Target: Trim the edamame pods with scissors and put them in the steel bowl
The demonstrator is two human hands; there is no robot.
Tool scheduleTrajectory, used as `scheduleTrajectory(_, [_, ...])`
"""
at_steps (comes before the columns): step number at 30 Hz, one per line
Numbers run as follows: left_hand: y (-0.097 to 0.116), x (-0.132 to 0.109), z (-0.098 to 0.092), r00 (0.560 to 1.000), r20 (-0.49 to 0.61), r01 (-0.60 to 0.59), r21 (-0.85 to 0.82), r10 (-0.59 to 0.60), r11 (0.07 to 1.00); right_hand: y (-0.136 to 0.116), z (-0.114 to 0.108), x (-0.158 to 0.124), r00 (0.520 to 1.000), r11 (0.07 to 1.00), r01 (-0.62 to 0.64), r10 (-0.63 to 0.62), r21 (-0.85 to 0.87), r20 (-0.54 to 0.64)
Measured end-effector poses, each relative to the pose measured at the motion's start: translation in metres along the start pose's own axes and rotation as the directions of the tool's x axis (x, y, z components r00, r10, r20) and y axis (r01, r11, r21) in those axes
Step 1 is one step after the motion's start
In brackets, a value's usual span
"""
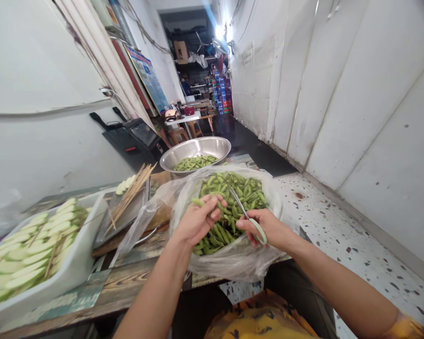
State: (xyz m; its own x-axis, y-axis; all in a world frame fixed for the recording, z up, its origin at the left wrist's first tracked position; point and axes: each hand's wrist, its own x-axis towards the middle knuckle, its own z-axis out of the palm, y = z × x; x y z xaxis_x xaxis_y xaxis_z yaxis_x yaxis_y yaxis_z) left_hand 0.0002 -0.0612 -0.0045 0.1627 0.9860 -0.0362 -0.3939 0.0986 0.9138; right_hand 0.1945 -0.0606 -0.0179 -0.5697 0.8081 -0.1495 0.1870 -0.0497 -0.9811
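A clear plastic bag (pixel 229 263) lies spread wide on the table, full of green edamame pods (pixel 249 190). Over its left side, my left hand (pixel 201 216) pinches an edamame pod (pixel 198 202) between thumb and fingers. My right hand (pixel 261 228) grips a pair of scissors (pixel 259 230) with a pale green handle, its blades pointing up and left above the pods. The blades look nearly closed. Just beyond the bag stands a steel bowl (pixel 167 162) with more pods (pixel 196 162) at its bottom.
At the left, a white tub (pixel 79 268) holds skewered pale green slices (pixel 28 254). Bamboo skewers (pixel 132 193) rest on a metal tray (pixel 104 230) between tub and bag. A black case (pixel 134 141) leans by the wall. Speckled floor (pixel 321 226) lies to the right.
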Motion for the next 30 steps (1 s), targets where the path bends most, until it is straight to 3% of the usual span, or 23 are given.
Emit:
scheduleTrajectory(3, [0.000,0.000,0.002,0.993,-0.096,-0.083,-0.171,0.067,0.982,-0.004,0.006,-0.004,0.997,0.998,-0.018,0.013,0.065,0.074])
scheduleTrajectory(7, [-0.003,-0.005,0.011,0.986,-0.156,-0.096,-0.185,0.068,0.978,-0.007,0.013,-0.004,0.993,0.997,-0.016,0.006,0.080,0.122])
scheduleTrajectory(15, [-0.016,-0.009,0.016,0.979,-0.195,-0.094,-0.134,0.067,0.987,-0.006,0.019,0.002,0.997,0.994,-0.025,0.018,0.102,0.074])
scheduleTrajectory(20, [-0.014,-0.007,0.013,0.966,-0.247,-0.103,-0.093,0.078,0.990,-0.003,0.012,0.004,0.997,0.996,-0.068,0.069,0.060,-0.027])
scheduleTrajectory(23, [-0.005,-0.005,0.008,0.937,-0.311,-0.162,0.026,0.162,0.987,0.001,0.001,0.002,0.993,0.992,-0.040,0.052,0.122,-0.102])
scheduleTrajectory(26, [-0.003,-0.004,0.005,0.953,-0.259,-0.072,0.309,0.157,0.948,0.006,-0.009,-0.002,0.993,0.984,-0.012,0.033,0.180,-0.114])
scheduleTrajectory(28, [-0.008,-0.001,0.007,0.964,-0.196,-0.024,0.609,0.180,0.793,0.009,-0.012,-0.004,0.994,0.983,-0.013,0.032,0.186,-0.101])
scheduleTrajectory(30, [-0.016,0.003,0.011,0.964,-0.135,-0.013,0.838,0.231,0.545,0.011,-0.012,-0.005,0.995,0.981,-0.028,0.047,0.191,-0.093])
